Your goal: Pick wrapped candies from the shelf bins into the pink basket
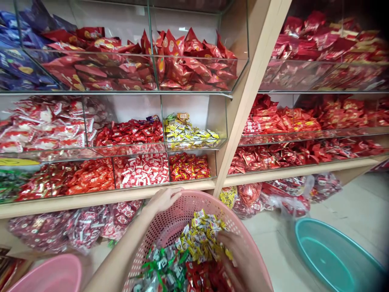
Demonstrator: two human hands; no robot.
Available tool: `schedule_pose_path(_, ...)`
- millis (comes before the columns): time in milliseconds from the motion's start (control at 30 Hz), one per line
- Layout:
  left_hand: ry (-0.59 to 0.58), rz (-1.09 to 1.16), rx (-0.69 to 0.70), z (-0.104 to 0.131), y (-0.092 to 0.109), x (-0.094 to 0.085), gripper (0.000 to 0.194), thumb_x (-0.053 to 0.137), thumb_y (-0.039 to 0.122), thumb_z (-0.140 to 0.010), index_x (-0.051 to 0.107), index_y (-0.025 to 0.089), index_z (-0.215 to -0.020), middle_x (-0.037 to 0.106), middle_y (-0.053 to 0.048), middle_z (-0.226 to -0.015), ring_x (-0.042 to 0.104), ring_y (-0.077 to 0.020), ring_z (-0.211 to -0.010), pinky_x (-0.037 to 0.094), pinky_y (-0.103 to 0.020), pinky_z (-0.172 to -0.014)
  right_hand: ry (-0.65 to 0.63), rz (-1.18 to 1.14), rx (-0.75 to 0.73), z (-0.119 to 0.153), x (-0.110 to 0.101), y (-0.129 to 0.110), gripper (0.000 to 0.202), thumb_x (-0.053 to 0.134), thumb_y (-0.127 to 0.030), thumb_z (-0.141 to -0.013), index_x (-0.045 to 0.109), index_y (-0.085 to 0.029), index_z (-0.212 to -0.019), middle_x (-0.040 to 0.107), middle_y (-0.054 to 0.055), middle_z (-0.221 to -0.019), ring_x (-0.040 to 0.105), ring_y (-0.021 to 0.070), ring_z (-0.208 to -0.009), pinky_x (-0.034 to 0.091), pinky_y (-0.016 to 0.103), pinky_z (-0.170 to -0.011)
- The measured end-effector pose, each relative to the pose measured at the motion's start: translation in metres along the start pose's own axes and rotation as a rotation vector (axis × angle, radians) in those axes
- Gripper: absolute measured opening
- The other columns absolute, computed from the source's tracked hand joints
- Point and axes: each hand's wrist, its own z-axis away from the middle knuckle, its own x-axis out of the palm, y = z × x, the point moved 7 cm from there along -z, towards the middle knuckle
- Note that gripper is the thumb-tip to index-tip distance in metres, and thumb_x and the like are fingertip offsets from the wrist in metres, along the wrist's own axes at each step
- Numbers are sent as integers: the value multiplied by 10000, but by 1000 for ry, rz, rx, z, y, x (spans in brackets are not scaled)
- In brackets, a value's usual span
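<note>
A pink perforated plastic basket (pixel 243 227) stands tilted toward me below the shelves. My left hand (pixel 165 200) is closed over its far left rim, with the thumb pointing right. Inside lie yellow-and-white wrapped candies (pixel 197 233), green and clear wrapped candies (pixel 162 265) and red wrapped candies (pixel 197 275), each kind in its own heap. My right hand (pixel 232 249) is in the right part of the basket, over the yellow and red candies. Motion smears its fingers, so whether it holds any candy cannot be made out.
Glass-fronted shelves (pixel 194 146) hold many wrapped sweets, with similar yellow candies (pixel 191 132) in one compartment. Bagged candies (pixel 88 227) lie beneath the wooden ledge (pixel 121 196). A teal basin (pixel 328 251) is on the floor at right, a pink basin (pixel 51 275) at left.
</note>
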Motion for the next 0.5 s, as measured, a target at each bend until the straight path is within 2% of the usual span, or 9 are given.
schedule_pose_path(67,-3,11,5,-1,0,2,502,227,558,-834,497,361,-1208,578,35,-1224,538,-198,-1113,403,-314,-911,-276,29,-170,-41,42,-25,269,427,-210,-871,498,-249,-1128,541,48,-1130,479,190,-1063,397,346,-918)
schedule_pose_path(133,-6,24,11,-1,1,3,505,224,554,-836,495,353,-1212,571,35,-1232,537,-189,-1114,404,-302,-914,-440,93,-307,-70,82,-40,205,501,-253,-835,557,-230,-1031,567,39,-1053,486,197,-1014,390,357,-907)
schedule_pose_path(200,-7,33,16,-2,0,4,508,217,556,-837,494,355,-1212,566,36,-1237,537,-192,-1115,404,-309,-919,-551,172,-362,-87,116,-42,194,542,-304,-805,591,-204,-964,577,48,-998,489,208,-978,395,359,-879)
schedule_pose_path(267,-11,39,23,-4,0,5,512,209,559,-836,490,359,-1214,567,34,-1236,540,-206,-1110,410,-329,-911,-644,236,-351,-95,141,-36,218,556,-336,-785,615,-183,-929,586,63,-971,501,217,-951,406,353,-844)
schedule_pose_path(367,-33,45,44,-11,2,10,507,215,557,-835,501,358,-1204,583,26,-1218,549,-219,-1098,423,-343,-887,-765,267,-269,-95,160,-23,220,557,-314,-763,645,-175,-908,611,79,-963,536,221,-922,414,342,-816)
schedule_pose_path(500,-80,58,92,-20,10,19,484,236,538,-841,498,359,-1206,573,30,-1231,534,-201,-1118,413,-317,-903,-858,177,-158,-87,165,-10,201,583,-276,-704,668,-209,-873,651,49,-931,565,214,-927,402,322,-828)
